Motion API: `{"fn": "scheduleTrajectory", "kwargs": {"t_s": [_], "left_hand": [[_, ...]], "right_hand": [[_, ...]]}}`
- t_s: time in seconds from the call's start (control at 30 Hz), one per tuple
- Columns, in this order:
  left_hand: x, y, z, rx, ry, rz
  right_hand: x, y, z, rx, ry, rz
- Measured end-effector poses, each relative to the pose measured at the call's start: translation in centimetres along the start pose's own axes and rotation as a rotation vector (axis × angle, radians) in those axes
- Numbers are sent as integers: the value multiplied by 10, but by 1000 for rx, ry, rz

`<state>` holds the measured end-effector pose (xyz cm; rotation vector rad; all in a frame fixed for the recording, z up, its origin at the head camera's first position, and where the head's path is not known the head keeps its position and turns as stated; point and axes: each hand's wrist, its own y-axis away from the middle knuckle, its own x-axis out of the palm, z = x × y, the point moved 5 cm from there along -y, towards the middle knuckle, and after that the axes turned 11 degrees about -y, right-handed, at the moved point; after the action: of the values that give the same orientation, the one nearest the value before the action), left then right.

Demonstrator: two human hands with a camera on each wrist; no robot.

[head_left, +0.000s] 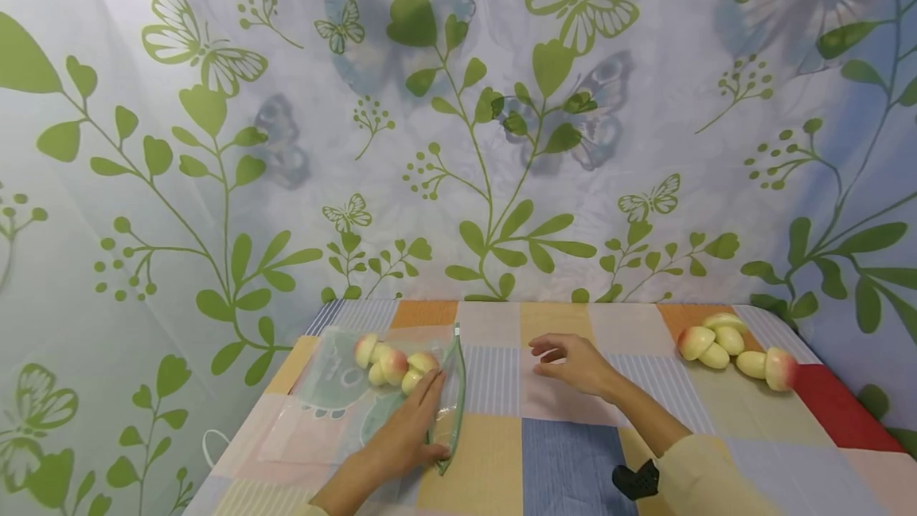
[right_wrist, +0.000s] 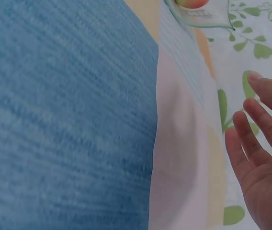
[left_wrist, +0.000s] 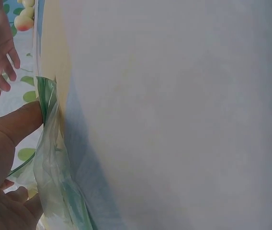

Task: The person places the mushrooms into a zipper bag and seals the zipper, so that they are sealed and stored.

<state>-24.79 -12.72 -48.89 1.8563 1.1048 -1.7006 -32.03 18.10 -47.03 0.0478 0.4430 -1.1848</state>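
Head view shows a printed zip bag [head_left: 337, 412] spread flat on the worktop [head_left: 573, 460], with bagged mushrooms [head_left: 392, 365] that appear to sit inside, towards its mouth. The left hand [head_left: 411, 428] rests on the bag's mouth end, fingers straight and thumb spread apart against the green zip edge [head_left: 461, 396], seemingly to steady the limp plastic. Right of the bag and clear of it, the right hand [head_left: 569, 361] hangs with fingers loosely bent and parted, holding nothing. Farther right of the bag, loose mushrooms [head_left: 716, 345] lie grouped, probably kept there for the right hand's easy reach.
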Motion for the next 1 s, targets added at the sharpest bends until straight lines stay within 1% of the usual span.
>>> {"fn": "scheduleTrajectory", "kwargs": {"t_s": [0.17,0.4,0.5,0.63,1.0], "left_hand": [[-1,0,0,2,5,-8],[-2,0,0,19,-8,-36],[-2,0,0,14,-5,-30],[-2,-1,0,4,3,-15],[-8,-3,-1,-17,22,4]], "right_hand": [[-7,5,-2,1,34,-14],[-17,14,-4,18,55,-30],[-21,19,-6,23,64,-29],[-30,26,-7,30,70,-50],[-55,43,-7,37,83,-76]]}}
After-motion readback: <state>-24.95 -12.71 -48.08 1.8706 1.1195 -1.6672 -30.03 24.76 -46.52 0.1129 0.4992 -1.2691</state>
